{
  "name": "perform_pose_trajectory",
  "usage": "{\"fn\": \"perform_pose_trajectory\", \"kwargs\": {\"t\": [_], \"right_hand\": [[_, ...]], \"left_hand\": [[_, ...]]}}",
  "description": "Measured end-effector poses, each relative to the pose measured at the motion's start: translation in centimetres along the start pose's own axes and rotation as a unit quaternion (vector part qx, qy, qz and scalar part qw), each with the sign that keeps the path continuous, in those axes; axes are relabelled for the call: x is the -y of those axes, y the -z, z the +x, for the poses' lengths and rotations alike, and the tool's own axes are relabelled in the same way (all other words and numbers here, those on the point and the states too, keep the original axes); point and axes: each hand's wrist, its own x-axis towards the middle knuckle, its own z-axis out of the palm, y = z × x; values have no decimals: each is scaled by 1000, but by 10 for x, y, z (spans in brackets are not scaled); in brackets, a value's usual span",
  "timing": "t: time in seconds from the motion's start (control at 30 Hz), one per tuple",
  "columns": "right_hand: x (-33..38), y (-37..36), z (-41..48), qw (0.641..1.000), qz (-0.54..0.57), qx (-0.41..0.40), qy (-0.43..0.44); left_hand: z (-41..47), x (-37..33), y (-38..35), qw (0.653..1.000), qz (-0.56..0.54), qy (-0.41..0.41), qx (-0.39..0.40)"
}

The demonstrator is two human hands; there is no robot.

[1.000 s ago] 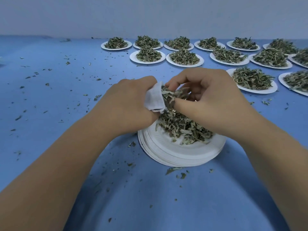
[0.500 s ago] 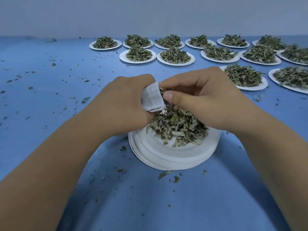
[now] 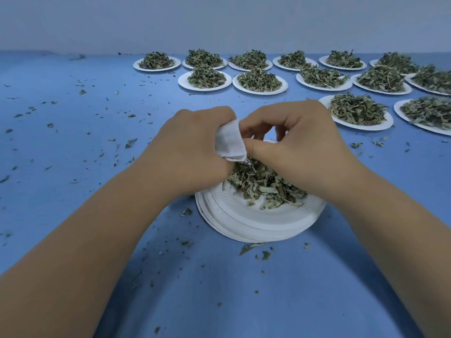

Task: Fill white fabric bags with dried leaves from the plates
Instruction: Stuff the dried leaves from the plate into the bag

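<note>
- Gripping the white fabric bag [image 3: 230,145], the left hand [image 3: 192,152] has its fingers curled round it, so only a crumpled end of the cloth sticks out of the fist, directly above the stack of white plates [image 3: 256,220].
- The right hand [image 3: 300,147] meets it from the other side, thumb and forefinger pinching the bag's free edge while the other fingers curl above the stack.
- The bag's mouth is hidden between the two hands, so I cannot tell what is in it.
- The stack of white plates lies on the blue table cover [image 3: 97,142]. Its top plate holds a loose heap of dried leaves [image 3: 263,186] on the far half, partly under both hands, while the near half of the plate is bare.
- Leaf crumbs [image 3: 251,247] lie on the cover just in front of the stack, and more are scattered well to its left.
- Beyond the stack to the right, a single plate [image 3: 383,124] carries its own full mound of leaves [image 3: 356,108], with another filled plate [image 3: 400,111] beside it at the picture's edge.
- Farther behind the stack stand two rows of filled plates [image 3: 185,81], each with a green heap in the middle and a clean white rim.
- The farthest row stands near the pale wall [image 3: 219,20] behind the stack.
</note>
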Motion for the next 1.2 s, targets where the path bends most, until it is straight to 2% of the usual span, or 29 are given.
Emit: {"fn": "perform_pose_trajectory", "kwargs": {"t": [0.2,0.4,0.57,0.63,0.7,0.77,0.87,0.9,0.93,1.03,1.1,1.2], "right_hand": [[2,-2,-3,1000,29,1,11],[1,11,-4,991,-12,133,18],[18,9,0,961,-99,255,31],[22,8,4,953,-112,280,26],[24,9,5,960,-54,275,3],[25,16,2,974,-20,225,-12],[18,33,-3,989,-57,134,-8],[16,38,-2,986,-94,135,-11],[15,43,-1,976,-133,170,-24],[14,45,3,917,-255,301,-58],[17,40,6,913,-274,301,-31],[19,40,10,940,-240,242,-7]], "left_hand": [[-1,3,6,1000,8,-7,0],[2,8,3,1000,1,10,-20],[4,6,4,999,-7,-2,-50],[4,6,5,999,6,-4,-47],[3,9,5,999,1,2,-50],[2,10,6,999,11,0,-31],[2,10,9,1000,16,20,7],[1,11,11,999,10,30,10],[1,11,12,999,8,35,11],[0,10,13,999,20,35,22],[0,8,12,999,15,38,36],[-2,6,13,998,12,42,42]]}}
